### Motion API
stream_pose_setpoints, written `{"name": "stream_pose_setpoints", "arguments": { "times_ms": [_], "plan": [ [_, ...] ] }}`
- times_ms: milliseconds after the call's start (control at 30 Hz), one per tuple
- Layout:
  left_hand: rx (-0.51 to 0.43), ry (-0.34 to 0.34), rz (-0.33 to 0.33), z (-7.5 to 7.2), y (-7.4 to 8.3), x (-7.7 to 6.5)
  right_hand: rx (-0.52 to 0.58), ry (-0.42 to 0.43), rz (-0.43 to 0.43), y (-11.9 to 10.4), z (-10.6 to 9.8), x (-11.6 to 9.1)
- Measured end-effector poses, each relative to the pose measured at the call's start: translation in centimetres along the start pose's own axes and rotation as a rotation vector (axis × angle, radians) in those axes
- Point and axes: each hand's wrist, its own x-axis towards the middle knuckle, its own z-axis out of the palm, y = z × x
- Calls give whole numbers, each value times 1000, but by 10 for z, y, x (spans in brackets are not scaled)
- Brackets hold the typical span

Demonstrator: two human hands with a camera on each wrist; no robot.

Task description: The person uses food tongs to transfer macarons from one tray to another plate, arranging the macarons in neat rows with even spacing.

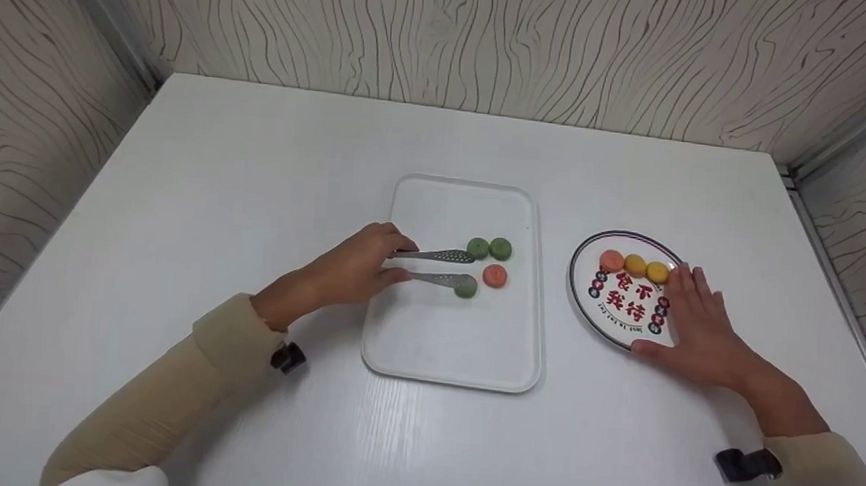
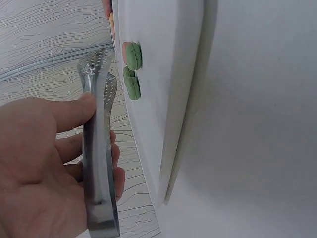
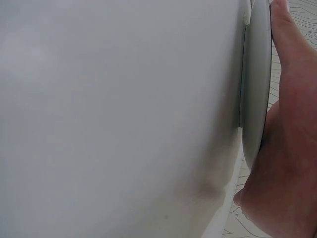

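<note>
My left hand holds metal tongs between thumb and fingers, their two arms spread apart over the white tray. One tong tip partly covers a green macaron; whether it touches, I cannot tell. The other tip is beside a pair of green macarons. An orange-pink macaron lies just right of the tips. My right hand rests with extended fingers on the right rim of a round plate. On that plate sit a pink macaron and two yellow macarons in a row.
Tray and plate stand on a white table, the plate to the tray's right. Wood-grain patterned panels enclose the table at the back and both sides. Red and dark lettering marks the plate's middle.
</note>
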Motion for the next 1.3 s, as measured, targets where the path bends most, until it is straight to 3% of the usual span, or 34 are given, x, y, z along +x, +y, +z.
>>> {"name": "stream_pose_setpoints", "arguments": {
  "times_ms": [567,1300],
  "plan": [
    [3,-52,-69,0,-6,-5,9,9,-5,0,1,-1],
    [30,-46,-53,5,-5,-3,-5,5,-1,0,1,0]
  ]
}}
